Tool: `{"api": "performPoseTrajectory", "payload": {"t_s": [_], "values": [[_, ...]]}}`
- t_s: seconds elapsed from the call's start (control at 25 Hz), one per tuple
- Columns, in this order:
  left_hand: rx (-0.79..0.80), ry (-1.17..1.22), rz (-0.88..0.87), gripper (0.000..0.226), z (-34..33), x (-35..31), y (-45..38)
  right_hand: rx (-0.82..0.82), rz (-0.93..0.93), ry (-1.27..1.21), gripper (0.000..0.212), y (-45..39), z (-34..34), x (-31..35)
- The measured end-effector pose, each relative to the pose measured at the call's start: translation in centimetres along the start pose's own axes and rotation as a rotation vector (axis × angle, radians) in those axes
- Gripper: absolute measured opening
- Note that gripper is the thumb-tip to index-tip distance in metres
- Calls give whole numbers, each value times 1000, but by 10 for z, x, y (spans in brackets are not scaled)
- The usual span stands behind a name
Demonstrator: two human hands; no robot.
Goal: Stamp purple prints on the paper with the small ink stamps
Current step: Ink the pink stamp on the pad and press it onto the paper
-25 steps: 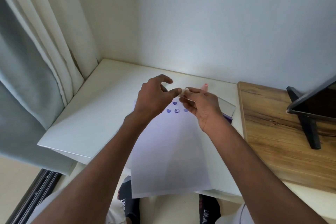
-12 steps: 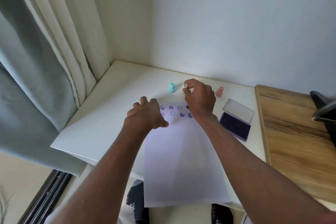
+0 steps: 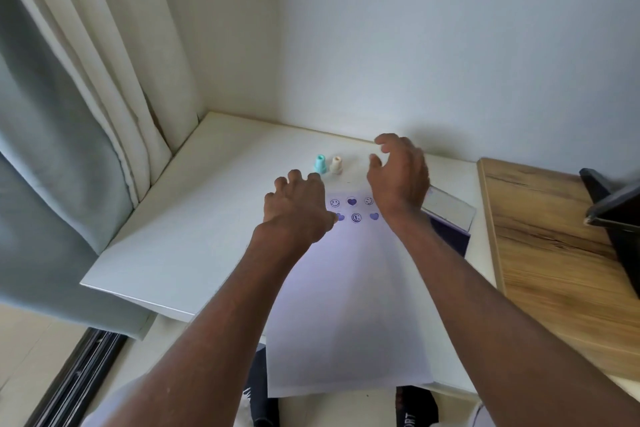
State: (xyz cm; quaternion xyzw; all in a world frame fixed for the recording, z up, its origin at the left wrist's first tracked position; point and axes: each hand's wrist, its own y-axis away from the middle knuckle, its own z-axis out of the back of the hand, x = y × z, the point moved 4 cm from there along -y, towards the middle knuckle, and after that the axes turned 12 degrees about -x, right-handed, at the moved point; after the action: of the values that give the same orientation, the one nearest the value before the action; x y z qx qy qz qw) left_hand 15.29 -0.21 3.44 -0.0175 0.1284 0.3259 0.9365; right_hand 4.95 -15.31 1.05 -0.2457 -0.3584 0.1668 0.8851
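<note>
Both hands empty: left hand flat on paper, right hand spread beyond stamps.

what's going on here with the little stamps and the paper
A person is stamping purple prints on a sheet of paper at a white desk. Two rows of smileys and hearts already sit near its far edge. The left hand rests on the paper's top left, holding it flat. The right hand hovers open and empty beyond the prints. A teal stamp and a cream stamp stand upright just past the paper; the ink pad lies open at right.
</note>
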Motion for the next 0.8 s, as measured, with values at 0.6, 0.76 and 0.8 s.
{"api": "performPoseTrajectory", "payload": {"t_s": [0.6, 0.76, 0.8], "values": [[-150, 114, -277, 36, -19, -73, 10, 175, -308, -209, 18, -29, 28, -65], [-196, 350, -144, 45, -16, -100, 17, 261, -499, -442, 14, -22, 67, -68], [-182, 425, -122, 48, -16, -109, 20, 269, -563, -492, 15, -18, 81, -71]]}}
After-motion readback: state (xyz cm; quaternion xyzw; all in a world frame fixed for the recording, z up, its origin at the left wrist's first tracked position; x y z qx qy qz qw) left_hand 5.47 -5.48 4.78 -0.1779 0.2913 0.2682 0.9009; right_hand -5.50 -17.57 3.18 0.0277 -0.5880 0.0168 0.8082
